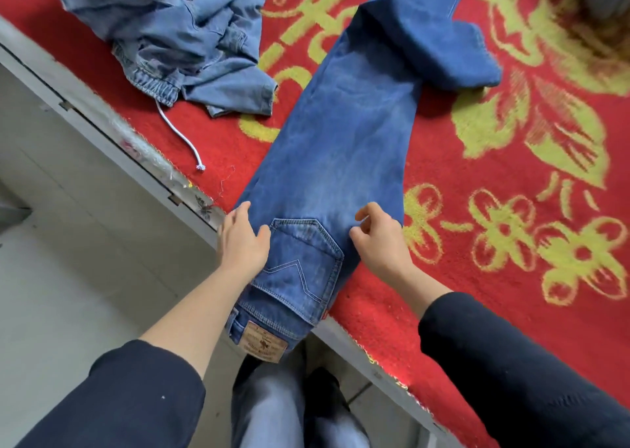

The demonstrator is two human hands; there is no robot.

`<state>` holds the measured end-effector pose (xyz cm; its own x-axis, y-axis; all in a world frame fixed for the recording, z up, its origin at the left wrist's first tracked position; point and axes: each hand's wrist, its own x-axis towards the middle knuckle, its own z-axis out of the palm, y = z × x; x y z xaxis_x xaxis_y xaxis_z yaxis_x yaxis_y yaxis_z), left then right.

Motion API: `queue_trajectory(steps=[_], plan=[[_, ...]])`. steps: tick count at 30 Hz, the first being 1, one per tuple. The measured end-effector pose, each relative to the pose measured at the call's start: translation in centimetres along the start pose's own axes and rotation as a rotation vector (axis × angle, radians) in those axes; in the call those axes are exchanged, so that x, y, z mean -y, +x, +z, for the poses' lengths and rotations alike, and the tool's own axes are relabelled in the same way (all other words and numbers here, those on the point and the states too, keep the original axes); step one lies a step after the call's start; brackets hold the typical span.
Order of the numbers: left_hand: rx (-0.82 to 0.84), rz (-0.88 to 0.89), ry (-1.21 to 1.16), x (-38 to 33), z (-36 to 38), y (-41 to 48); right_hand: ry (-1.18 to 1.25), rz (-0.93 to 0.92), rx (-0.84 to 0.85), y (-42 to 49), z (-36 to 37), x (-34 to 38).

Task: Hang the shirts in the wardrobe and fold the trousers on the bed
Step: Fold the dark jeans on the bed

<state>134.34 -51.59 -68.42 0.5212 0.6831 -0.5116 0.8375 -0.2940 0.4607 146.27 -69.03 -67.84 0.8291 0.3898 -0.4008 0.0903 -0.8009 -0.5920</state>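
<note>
Left hand (243,239) flat on jeans (341,140), right hand (378,239) half-curled at their edge

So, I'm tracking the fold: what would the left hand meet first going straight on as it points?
Likely the dark blue jeans: the left hand points diagonally across their leg; the light denim pile lies aside.

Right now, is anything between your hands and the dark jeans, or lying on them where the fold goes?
Nothing visible. The left hand touches the dark jeans at their left edge; the right hand sits at their right edge. The light jeans and drawstring lie apart, upper left on the bed.
</note>
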Motion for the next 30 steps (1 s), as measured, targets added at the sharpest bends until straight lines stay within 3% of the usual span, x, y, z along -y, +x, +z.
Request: queue_trajectory(steps=[10,13,17,19,22,26,28,30], plan=[[0.073,-0.041,0.280,-3.0,-3.3,7.8,-0.021,0.132,0.000,10.0,-2.6,4.1],[0.102,0.094,0.360,-5.5,-3.2,9.9,0.045,0.211,-0.049,13.1,-3.4,4.8],[0.102,0.488,0.355,-11.9,-1.9,14.7,0.238,0.376,-0.179,18.4,-5.7,4.7],[0.151,0.584,0.378,-15.1,-1.0,17.6,0.384,0.459,-0.275,21.5,-7.2,4.1],[0.190,0.644,0.430,-18.9,0.3,21.9,0.488,0.548,-0.480,25.3,-9.9,3.9],[0.171,0.710,0.512,-23.2,1.6,26.9,0.389,0.512,-0.732,29.8,-14.2,2.8],[0.181,0.706,0.534,-24.9,2.2,28.8,0.356,0.544,-0.728,32.4,-15.6,1.5],[0.192,0.676,0.533,-25.9,2.9,30.1,0.334,0.645,-0.602,34.8,-16.4,0.4]])
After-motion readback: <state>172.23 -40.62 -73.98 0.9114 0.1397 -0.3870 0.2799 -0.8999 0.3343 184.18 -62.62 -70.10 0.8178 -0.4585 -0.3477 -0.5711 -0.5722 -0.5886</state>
